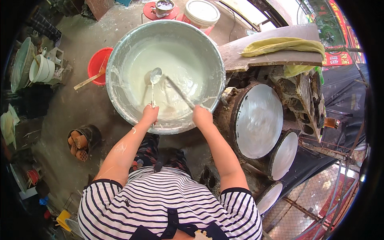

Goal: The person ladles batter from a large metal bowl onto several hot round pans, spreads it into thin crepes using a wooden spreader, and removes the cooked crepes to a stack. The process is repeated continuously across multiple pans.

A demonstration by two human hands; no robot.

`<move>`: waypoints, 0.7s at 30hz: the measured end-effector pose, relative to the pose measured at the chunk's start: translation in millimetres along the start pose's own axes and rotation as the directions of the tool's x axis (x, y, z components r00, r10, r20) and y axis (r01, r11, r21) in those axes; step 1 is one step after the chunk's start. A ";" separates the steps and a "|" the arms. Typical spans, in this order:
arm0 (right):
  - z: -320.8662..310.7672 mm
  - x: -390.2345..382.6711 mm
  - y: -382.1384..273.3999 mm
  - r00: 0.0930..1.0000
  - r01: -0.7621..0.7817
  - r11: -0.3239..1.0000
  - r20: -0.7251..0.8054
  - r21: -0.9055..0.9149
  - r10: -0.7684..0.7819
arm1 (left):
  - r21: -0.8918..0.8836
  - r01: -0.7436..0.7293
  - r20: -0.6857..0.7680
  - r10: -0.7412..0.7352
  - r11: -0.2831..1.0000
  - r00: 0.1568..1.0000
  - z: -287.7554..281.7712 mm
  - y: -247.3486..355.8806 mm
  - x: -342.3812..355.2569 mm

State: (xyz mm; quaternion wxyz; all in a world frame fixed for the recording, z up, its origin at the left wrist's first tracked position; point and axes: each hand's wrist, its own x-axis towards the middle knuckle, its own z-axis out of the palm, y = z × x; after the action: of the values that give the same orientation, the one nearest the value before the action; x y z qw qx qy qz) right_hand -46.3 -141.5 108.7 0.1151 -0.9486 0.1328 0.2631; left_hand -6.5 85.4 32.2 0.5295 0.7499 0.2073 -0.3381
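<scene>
A large metal basin point(113, 82) stands in front of me, holding thick white liquid like batter point(160, 52). My left hand point(150, 114) is closed around the handle of a metal spoon point(156, 74), its bowl coated white, over the liquid near the basin's middle. In my right hand point(202, 116), fingers wrapped at the basin's near right rim, is a long straight stick point(180, 92). It slants up and left, its far end close to the spoon; whether that end touches the liquid I cannot tell. White smears mark my left forearm.
Left of the basin are a red bucket point(94, 64) with a wooden-handled tool and a dark bucket point(94, 136) of perforated orange briquettes. To the right stand round flat metal plates point(259, 120) and a board point(240, 60) under a yellow cloth point(284, 46). A white tub point(201, 12) sits behind.
</scene>
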 end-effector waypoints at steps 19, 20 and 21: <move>-17.8 -72.3 46.0 0.997 0.067 0.973 -0.047 0.223 -0.058 | -0.633 0.389 0.566 0.056 0.670 0.823 24.3 51.4 -56.8; -33.4 -82.5 54.0 0.989 0.123 0.975 -0.106 0.183 -0.105 | -0.662 0.385 0.587 0.126 0.643 0.800 22.3 60.8 -70.0; -55.4 -91.2 57.3 0.979 0.163 0.970 -0.150 0.178 -0.137 | -0.698 0.373 0.593 0.202 0.612 0.779 18.2 72.8 -85.0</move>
State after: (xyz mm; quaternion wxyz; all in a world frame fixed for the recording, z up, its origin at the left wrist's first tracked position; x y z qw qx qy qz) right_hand -113.6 -193.8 194.7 0.2150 -0.9565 0.0926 0.1743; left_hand -21.3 46.7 137.8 0.8213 0.2731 0.1857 -0.4651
